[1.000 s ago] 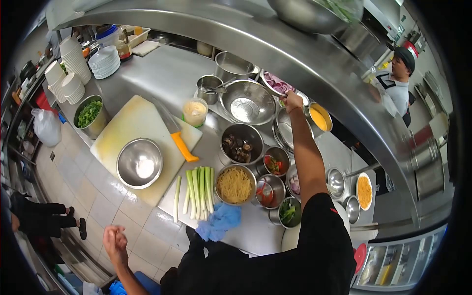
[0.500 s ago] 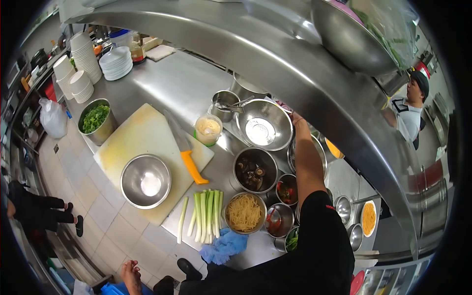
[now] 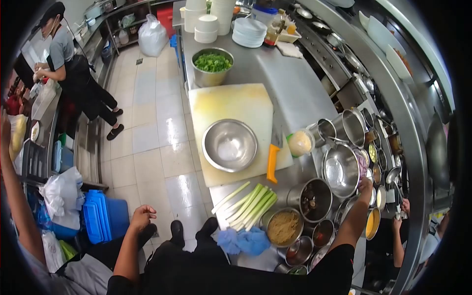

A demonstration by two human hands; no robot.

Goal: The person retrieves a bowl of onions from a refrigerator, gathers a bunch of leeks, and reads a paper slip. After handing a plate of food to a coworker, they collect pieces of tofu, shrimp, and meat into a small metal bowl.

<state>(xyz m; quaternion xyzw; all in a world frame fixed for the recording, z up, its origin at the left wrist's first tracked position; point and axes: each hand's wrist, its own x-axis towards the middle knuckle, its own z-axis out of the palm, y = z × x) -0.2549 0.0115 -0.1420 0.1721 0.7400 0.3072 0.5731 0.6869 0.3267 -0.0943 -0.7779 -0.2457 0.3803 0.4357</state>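
Reaching: your right hand (image 3: 365, 186) is far out across the bench (image 3: 295, 83), right by the rim of the big bowl (image 3: 340, 169).
Bowl: just beside your fingertips, empty.
Right grip: cannot tell if apart or together.
Left hand (image 3: 142, 216): loose, half curled, empty, over the floor.
Nearer hand: right.

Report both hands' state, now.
Left hand: loosely open, empty, above the pale tiled floor.
Right hand: beside the large round steel bowl; grip cannot be told.

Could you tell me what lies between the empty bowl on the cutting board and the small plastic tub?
An orange-handled knife lies there, in the head view.
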